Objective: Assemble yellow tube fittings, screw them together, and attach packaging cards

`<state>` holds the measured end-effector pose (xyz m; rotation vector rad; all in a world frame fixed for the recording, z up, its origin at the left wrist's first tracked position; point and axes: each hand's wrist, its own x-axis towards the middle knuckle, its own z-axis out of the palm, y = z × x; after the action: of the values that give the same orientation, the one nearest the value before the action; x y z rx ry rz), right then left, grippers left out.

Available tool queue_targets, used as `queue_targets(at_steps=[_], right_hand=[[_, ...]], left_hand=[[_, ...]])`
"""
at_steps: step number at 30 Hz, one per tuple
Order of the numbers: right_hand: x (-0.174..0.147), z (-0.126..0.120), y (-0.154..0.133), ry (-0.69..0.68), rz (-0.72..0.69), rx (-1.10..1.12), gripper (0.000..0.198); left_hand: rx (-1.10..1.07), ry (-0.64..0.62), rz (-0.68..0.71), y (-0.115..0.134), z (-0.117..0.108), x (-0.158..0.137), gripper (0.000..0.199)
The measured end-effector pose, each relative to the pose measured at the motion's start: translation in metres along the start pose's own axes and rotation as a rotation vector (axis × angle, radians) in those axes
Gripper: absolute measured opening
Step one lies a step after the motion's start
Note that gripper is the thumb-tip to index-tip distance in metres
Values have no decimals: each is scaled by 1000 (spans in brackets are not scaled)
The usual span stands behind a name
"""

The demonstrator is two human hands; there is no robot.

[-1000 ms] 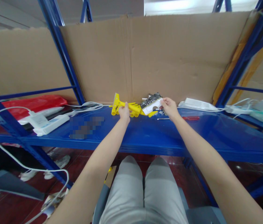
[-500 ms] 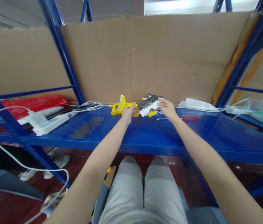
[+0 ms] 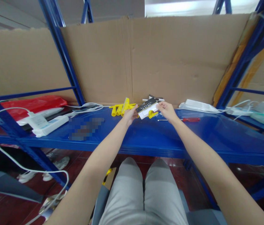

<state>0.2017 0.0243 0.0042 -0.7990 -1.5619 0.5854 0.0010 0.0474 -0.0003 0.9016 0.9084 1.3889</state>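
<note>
A black-and-white card packet [image 3: 147, 108] with printed lettering is tilted above the blue shelf, a rounded notch in its white side. My left hand [image 3: 129, 115] is closed on its left end, and my right hand [image 3: 167, 112] pinches the opposite end. Right behind my left fingers stands a yellow scraper [image 3: 125, 105] with a pale blade edge; I cannot tell whether that hand also grips it. Several yellow handles [image 3: 114, 110] lie beside it. Below the packet a yellow piece [image 3: 152, 114] shows, partly covered.
A red-handled screwdriver [image 3: 191, 119] lies right of my right hand. White power strips [image 3: 52, 125] and cables sit at left, another white strip [image 3: 199, 105] at right. Small dark and white parts [image 3: 157, 98] lie against the cardboard wall [image 3: 181, 59]. A pixelated patch covers something at left.
Both hands have shifted slightly with the packet, which sits a little lower and further left. The yellow scraper has turned and moved slightly right and down.
</note>
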Motion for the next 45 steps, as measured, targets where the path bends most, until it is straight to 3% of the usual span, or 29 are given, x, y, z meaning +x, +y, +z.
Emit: queue_targets(at_steps=[9,21,25,31,40,45], right_hand=[[0,1,0,-7,-5,-8,50],[-3,8,1,-61,34,2,36],[-3,13,2,-35,38,7,33],[-1,15,3,43,36,43,35],[-7,24,-8,121,237,86,14],[-11,26,-12,35,289,118,14]], left_hand=[[20,-31,16,0,4,-6,9],[113,-107,8,-3,4,-7,7],[121,-154,20,-3,8,-12,12],[168,-149,3,3,11,-24,4],[58,-165,-34,0,12,-18,10],[-28,-97,-38,-3,12,-12,9]])
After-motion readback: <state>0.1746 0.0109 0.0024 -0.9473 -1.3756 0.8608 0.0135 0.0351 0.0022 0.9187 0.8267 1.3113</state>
